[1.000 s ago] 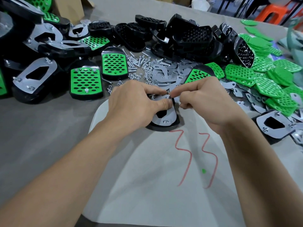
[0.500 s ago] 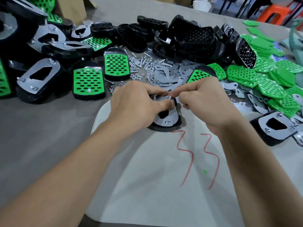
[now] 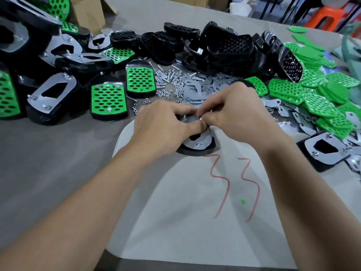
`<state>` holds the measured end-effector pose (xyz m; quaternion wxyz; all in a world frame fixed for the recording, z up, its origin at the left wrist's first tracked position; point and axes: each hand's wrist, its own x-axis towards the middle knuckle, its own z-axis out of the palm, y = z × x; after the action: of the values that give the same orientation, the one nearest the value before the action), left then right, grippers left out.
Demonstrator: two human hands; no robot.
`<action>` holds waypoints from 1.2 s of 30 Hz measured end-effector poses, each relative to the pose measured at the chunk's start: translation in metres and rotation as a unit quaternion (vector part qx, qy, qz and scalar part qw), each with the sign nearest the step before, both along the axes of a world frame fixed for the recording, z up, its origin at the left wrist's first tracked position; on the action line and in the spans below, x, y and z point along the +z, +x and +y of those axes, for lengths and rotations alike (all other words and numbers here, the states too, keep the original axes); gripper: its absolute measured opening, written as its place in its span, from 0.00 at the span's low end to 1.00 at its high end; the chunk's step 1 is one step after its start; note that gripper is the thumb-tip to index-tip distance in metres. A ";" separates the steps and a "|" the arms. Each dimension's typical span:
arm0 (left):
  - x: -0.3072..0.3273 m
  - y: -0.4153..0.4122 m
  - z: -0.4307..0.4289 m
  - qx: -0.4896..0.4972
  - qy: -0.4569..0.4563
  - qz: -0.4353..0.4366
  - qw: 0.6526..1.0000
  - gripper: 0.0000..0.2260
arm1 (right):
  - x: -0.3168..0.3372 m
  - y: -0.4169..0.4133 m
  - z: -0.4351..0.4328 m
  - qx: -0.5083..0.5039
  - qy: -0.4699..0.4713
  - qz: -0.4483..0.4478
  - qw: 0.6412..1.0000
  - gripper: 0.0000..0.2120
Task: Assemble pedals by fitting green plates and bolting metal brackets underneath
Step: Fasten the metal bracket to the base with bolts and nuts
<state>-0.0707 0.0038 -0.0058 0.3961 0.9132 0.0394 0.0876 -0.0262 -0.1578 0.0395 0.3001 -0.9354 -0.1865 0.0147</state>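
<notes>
- Currently the left hand [image 3: 162,126] is curled over the upturned pedal [image 3: 195,151] on the desk [image 3: 48,153], with the thumb pressing the metal bracket [image 3: 190,143] down.
- Its long axis runs away from the person; the near bolt [image 3: 199,145] looks fitted, and the far end lies beneath both hands.
- The right hand [image 3: 240,114] is nearer that far end, its fingers [image 3: 214,106] pinched together on a small nut [image 3: 200,118], which I judge is ready for threading.

A red hand-drawn "33" stands on the white sheet [image 3: 175,222] under the forearms.
</notes>
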 end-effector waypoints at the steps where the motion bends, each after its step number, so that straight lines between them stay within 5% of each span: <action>1: 0.001 -0.001 0.000 -0.006 0.004 0.008 1.000 0.18 | 0.004 0.002 0.002 0.004 -0.027 -0.005 1.000 0.12; 7: 0.006 -0.009 0.004 -0.070 0.066 0.015 0.995 0.32 | 0.023 0.000 0.016 0.035 -0.180 -0.067 0.981 0.09; 13: 0.006 -0.006 0.006 -0.077 0.077 0.017 0.994 0.27 | 0.031 -0.017 0.027 0.080 -0.312 -0.133 0.937 0.02; 16: 0.006 -0.006 0.005 -0.077 0.070 0.009 0.995 0.13 | 0.034 -0.020 0.034 0.091 -0.344 -0.120 0.927 0.17; 20: 0.007 -0.005 0.004 -0.071 0.089 0.014 0.993 0.08 | 0.027 -0.019 0.047 0.116 -0.381 -0.151 0.905 0.21; 28: 0.004 -0.004 0.004 -0.060 0.081 0.004 0.995 0.14 | 0.027 -0.005 0.031 0.109 -0.374 -0.116 0.914 0.16; 31: 0.005 -0.004 0.004 -0.051 0.097 0.008 0.994 0.25 | 0.033 0.002 0.026 0.144 -0.358 -0.117 0.915 0.02; 36: 0.005 -0.004 0.003 -0.051 0.091 0.009 0.995 0.18 | 0.034 -0.004 0.034 0.179 -0.400 -0.150 0.886 0.16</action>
<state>-0.0749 0.0071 -0.0010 0.3149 0.9470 -0.0119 0.0627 -0.0300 -0.1234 0.0737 -0.1385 -0.9180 -0.3717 0.0008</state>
